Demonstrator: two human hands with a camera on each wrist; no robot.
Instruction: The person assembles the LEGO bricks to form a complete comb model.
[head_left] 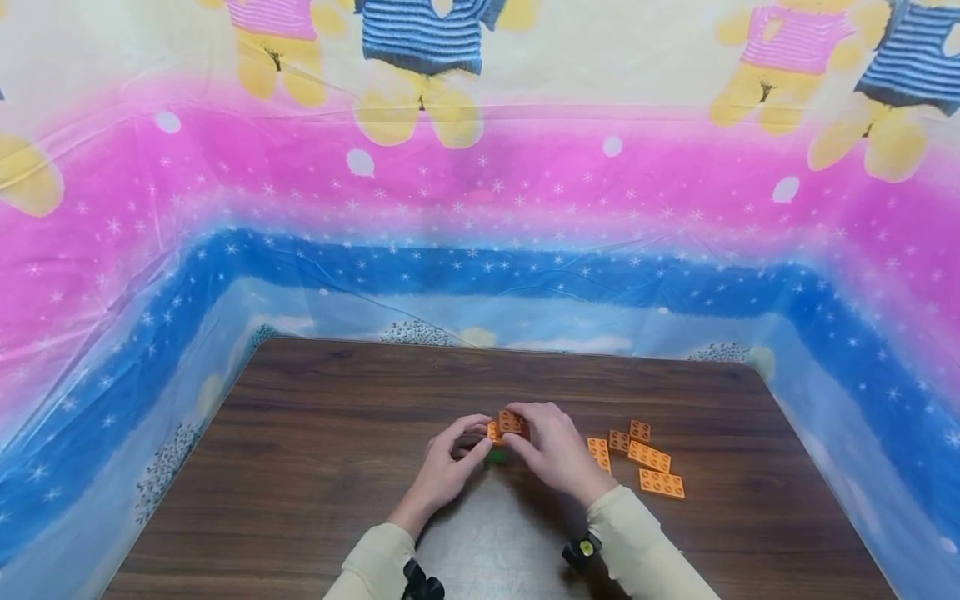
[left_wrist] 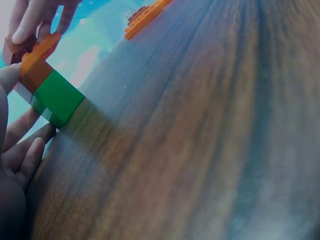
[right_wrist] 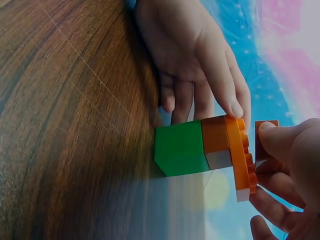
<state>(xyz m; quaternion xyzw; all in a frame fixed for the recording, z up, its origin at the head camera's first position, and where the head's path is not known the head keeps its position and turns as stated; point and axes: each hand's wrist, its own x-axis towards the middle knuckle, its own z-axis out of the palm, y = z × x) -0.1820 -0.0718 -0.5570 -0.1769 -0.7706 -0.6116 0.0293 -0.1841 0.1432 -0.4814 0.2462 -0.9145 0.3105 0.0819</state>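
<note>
In the middle of the table stands a small stack: a green block (right_wrist: 180, 150) at the bottom, an orange brick (right_wrist: 216, 134) above it, and a thin orange studded brick (right_wrist: 237, 155) on top. My left hand (head_left: 444, 471) holds this stack from the left, its thumb against the upper orange bricks. Between thumb and fingers, my right hand (head_left: 558, 450) pinches another orange brick (head_left: 512, 421) over the stack's studs. A narrow gap shows between this brick and the studs in the right wrist view. Fingers partly hide the stack in the head view.
To the right of my right hand lie several loose orange bricks (head_left: 649, 456), some of them touching. The dark wooden table (head_left: 300, 500) meets a printed cloth (head_left: 540, 275) along its back and sides.
</note>
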